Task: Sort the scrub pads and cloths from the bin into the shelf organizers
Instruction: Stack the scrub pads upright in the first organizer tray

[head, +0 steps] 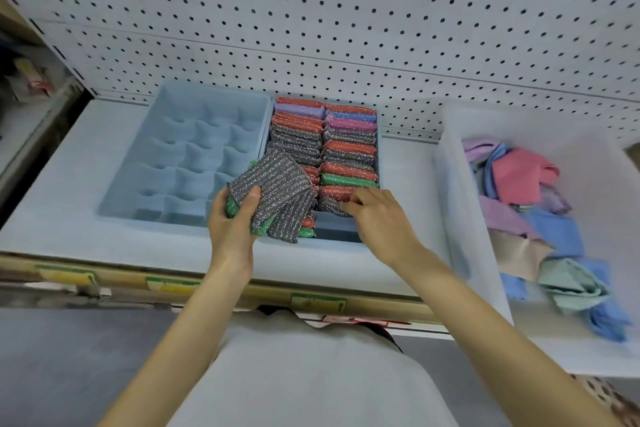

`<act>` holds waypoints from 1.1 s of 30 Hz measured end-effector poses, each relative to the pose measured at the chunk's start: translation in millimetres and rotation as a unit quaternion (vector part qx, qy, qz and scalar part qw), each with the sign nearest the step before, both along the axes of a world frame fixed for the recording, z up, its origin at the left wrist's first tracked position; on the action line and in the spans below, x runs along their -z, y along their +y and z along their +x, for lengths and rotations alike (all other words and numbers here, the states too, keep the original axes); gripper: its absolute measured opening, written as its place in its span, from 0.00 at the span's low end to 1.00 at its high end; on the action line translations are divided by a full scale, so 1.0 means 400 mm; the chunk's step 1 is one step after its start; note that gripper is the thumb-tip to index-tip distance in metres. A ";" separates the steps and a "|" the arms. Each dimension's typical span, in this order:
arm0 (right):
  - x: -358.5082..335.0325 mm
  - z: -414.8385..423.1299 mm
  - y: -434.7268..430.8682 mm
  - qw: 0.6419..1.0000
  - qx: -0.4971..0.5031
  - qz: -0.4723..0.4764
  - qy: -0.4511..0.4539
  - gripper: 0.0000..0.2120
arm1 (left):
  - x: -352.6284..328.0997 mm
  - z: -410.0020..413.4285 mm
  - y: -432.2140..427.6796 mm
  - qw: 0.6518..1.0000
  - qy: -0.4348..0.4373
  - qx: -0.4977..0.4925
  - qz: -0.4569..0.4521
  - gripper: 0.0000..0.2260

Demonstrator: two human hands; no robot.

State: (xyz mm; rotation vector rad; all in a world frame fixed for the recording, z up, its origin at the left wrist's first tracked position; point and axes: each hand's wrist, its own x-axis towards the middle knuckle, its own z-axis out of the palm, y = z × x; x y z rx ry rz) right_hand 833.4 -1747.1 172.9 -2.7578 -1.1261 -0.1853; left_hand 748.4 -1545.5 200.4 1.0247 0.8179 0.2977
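My left hand (pixel 232 218) grips a fanned bunch of scrub pads (pixel 277 191), mostly grey glitter ones with green edges showing, over the near left end of the right organizer (pixel 337 236). That blue organizer holds two rows of upright glittery pads (pixel 346 149) in red, grey, purple, pink and green. My right hand (pixel 377 215) reaches into the near end of the right row, its fingertips curled against a grey pad (pixel 332 206) there. A white bin (pixel 460 218) at the right holds loose cloths (pixel 519 180) in pink, blue, purple, beige and green.
A blue organizer with many small cells (pixel 194 152) sits left of the pad organizer, with nothing in its cells. Both stand on a white shelf (pixel 69 198) backed by white pegboard (pixel 346 28). The shelf's front edge carries yellow and green price tags (pixel 317 302).
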 end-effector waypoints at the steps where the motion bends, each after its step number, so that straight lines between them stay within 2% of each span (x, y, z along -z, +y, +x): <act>1: -0.008 0.004 0.002 1.000 0.013 0.017 0.021 0.20 | 0.001 0.001 0.001 1.000 0.003 0.008 0.013 0.20; 3: -0.046 0.005 0.001 0.983 0.079 0.125 0.105 0.14 | -0.005 0.003 0.006 0.998 0.010 0.035 0.041 0.20; 5: -0.116 -0.002 0.004 0.925 0.146 0.289 0.196 0.13 | -0.020 0.000 0.014 0.994 0.006 0.084 0.076 0.18; 6: -0.155 -0.008 0.010 0.898 0.140 0.342 0.240 0.14 | -0.030 -0.003 0.014 0.989 -0.007 0.116 0.094 0.17; 7: -0.190 -0.015 0.020 0.886 0.112 0.354 0.277 0.18 | -0.042 -0.007 0.009 0.982 -0.026 0.151 0.111 0.17; 10: -0.251 -0.026 0.055 0.921 0.003 0.211 0.327 0.26 | -0.075 -0.020 -0.019 0.961 -0.085 0.228 0.134 0.17; 12: -0.258 -0.024 0.071 0.922 0.006 0.161 0.352 0.23 | -0.083 -0.027 -0.032 0.957 -0.097 0.240 0.134 0.18; 16: -0.247 -0.024 0.076 0.894 0.075 0.212 0.389 0.13 | -0.074 -0.052 -0.036 0.971 -0.082 0.221 0.045 0.19; 20: -0.210 -0.030 0.066 0.834 0.138 0.273 0.458 0.11 | -0.064 -0.089 -0.034 0.970 -0.077 0.229 0.005 0.18; 22: -0.202 -0.017 0.051 0.777 0.201 0.359 0.477 0.10 | -0.059 -0.102 -0.032 0.976 -0.083 0.200 -0.022 0.18; 24: -0.201 0.002 0.024 0.718 0.255 0.457 0.459 0.10 | -0.052 -0.111 -0.024 0.984 -0.082 0.147 -0.051 0.18; 25: -0.197 0.010 0.007 0.717 0.264 0.482 0.428 0.10 | -0.050 -0.115 -0.016 0.988 -0.077 0.120 -0.056 0.17; 26: -0.192 0.015 -0.008 0.734 0.257 0.489 0.395 0.11 | -0.049 -0.119 -0.007 0.991 -0.071 0.094 -0.055 0.17; 28: -0.174 0.009 -0.028 0.795 0.207 0.459 0.339 0.12 | -0.048 -0.125 0.014 0.996 -0.062 0.051 -0.046 0.17; 31: -0.128 -0.029 -0.026 0.900 0.108 0.312 0.284 0.09 | -0.050 -0.127 0.038 0.998 -0.057 0.015 -0.035 0.16; 33: -0.092 -0.044 -0.021 0.953 0.075 0.215 0.200 0.08 | -0.052 -0.127 0.047 0.998 -0.053 -0.001 -0.029 0.14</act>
